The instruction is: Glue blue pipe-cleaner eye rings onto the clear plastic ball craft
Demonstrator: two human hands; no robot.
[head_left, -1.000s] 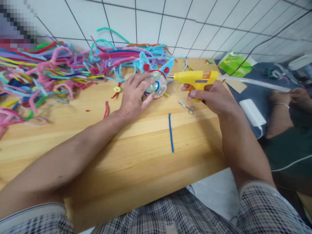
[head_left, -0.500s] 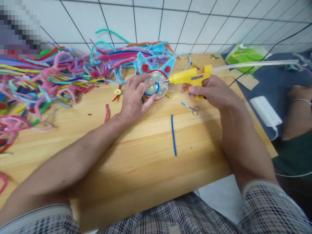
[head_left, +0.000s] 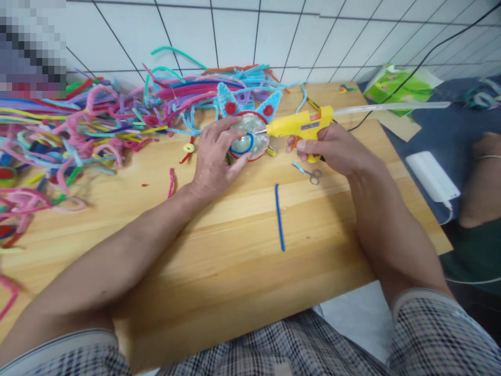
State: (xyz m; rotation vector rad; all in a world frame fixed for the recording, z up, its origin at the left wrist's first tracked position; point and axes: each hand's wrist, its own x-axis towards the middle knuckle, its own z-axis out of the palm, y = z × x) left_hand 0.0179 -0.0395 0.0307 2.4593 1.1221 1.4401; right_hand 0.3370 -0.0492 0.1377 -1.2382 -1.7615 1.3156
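Left hand [head_left: 215, 151] grasps clear round red-rimmed piece [head_left: 261, 147]; right hand [head_left: 336, 149] grips yellow plastic glue gun [head_left: 289, 124], nozzle [head_left: 261, 131] beside blue fuzzy ring [head_left: 252, 141]. Apparently gluing; next move needs steadiness.

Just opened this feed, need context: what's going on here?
A person is working at a wooden table. Their left hand holds the left side of a clear round piece with a red rim and blue ears. Their right hand grips a yellow glue gun, nozzle aimed at the piece near its blue ring; contact is hard to tell. Scissors and a blue strip lie nearer the person.
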